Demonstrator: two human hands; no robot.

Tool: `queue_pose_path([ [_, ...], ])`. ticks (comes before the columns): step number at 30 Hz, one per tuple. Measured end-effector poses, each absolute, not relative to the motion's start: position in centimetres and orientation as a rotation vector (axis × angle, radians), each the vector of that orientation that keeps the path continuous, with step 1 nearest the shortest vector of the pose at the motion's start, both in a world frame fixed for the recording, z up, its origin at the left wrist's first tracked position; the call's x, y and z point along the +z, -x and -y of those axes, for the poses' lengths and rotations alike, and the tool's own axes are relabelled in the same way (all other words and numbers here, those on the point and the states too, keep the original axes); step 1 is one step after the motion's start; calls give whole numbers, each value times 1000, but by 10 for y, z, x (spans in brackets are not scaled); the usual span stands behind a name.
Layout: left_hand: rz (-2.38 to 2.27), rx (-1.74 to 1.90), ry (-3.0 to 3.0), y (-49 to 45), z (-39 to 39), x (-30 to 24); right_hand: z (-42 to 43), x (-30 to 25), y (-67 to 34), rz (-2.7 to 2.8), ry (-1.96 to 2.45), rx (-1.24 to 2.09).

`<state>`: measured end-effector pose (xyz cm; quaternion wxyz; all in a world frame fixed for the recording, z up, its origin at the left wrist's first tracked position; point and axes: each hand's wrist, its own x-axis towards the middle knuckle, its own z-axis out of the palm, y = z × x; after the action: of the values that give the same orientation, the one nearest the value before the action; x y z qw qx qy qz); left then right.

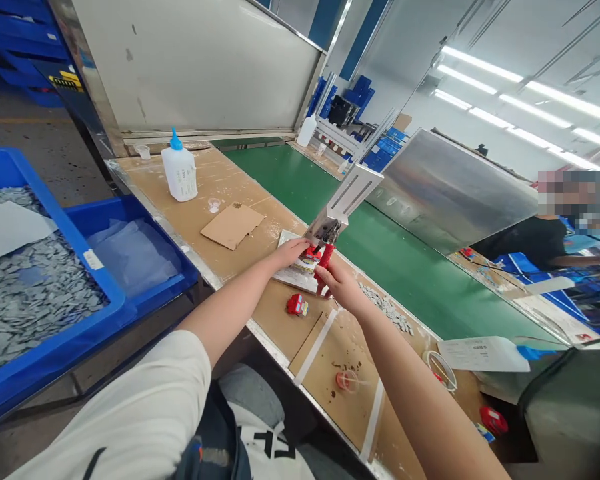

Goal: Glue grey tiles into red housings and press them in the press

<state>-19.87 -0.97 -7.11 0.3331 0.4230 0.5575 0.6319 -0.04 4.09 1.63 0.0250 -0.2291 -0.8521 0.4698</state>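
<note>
Head view: right hand [341,281] clamps red handle [327,256], long axis steep, upper end leaning right; left hand [291,253] lies beside red piece [311,253], grip cannot be told.

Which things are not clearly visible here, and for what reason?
In the head view:
Red piece at the metal clamp: partly hidden by the clamp and the red handle in the right hand.
Left hand: too small to tell whether its fingertips touch that piece.
Upright bottle with blue cap: label too small to read.
Blue tray of grey pieces: cut off by the left edge.
</note>
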Motion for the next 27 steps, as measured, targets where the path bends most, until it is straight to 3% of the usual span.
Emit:
queue_pose_path([
  [13, -1472, 1621, -1149, 198, 12, -74, -42, 21, 2, 3061, 961, 577],
  [20, -1463, 1643, -1079, 192, 19, -63, 6, 12, -30, 3388, 302, 154],
  [24, -1489, 1631, -1072, 191, 22, -55, -22, 19, -41, 3437, 220, 120],
  [27, -1537, 1624, -1083, 191, 24, -50, -83, 29, -57, 3349, 482, 170],
])
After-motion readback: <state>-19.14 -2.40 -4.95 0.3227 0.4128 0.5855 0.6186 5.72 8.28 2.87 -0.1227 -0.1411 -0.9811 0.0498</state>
